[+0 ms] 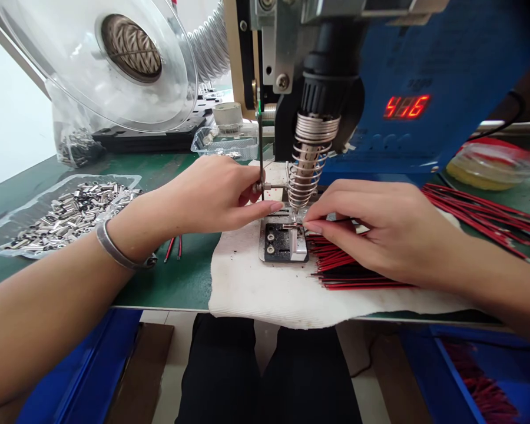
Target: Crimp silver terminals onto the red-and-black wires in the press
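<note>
My right hand (380,227) pinches a thin wire between thumb and forefinger, its end at the small metal fixture (297,244) under the soldering iron (308,154). A small metal piece (292,225) lies at the fixture's top, right below the iron's tip. My left hand (221,194) is beside the upright rod and small metal knob left of the iron. Its thumb reaches out toward the tip, apart from the curled fingers, with nothing visible between them. Red and black wires (348,265) lie in a bundle beneath my right hand.
A clear tray of small metal parts (77,215) sits at left. Behind stands a large clear spool (92,53). The blue machine (424,70) shows red digits. More wires (481,218) lie at right. White cloth (247,294) covers the table's front.
</note>
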`<state>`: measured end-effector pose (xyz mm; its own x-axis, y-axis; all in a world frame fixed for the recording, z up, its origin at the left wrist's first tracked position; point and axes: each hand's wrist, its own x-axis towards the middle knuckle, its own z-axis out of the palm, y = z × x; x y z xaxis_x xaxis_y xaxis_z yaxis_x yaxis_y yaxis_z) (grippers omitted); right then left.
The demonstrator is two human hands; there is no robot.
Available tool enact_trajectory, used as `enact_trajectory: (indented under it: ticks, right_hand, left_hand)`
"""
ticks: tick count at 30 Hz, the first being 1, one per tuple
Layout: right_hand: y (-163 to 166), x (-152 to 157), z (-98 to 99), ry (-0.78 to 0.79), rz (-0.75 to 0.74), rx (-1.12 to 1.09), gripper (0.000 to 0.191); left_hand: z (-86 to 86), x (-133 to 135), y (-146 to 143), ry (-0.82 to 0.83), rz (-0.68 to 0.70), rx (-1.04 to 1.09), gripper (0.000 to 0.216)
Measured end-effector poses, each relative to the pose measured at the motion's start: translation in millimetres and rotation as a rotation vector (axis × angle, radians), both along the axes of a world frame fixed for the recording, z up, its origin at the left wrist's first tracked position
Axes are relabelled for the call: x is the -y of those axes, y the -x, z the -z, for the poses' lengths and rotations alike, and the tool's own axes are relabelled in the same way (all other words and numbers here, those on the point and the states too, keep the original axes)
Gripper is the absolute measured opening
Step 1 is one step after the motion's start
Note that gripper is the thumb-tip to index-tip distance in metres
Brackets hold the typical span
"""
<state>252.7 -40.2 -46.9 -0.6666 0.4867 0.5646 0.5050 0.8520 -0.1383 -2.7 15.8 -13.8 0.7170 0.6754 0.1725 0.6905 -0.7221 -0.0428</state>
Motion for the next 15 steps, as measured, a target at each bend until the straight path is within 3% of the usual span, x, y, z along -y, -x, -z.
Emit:
enact_trajectory:
  ticks: [15]
  right_hand:
    - [-0.8, 0.3, 0.2, 0.0, -0.011, -0.008, 0.012]
  left_hand:
    - [1.7, -0.5, 2.0, 0.026, 0.007, 0.023, 0.042]
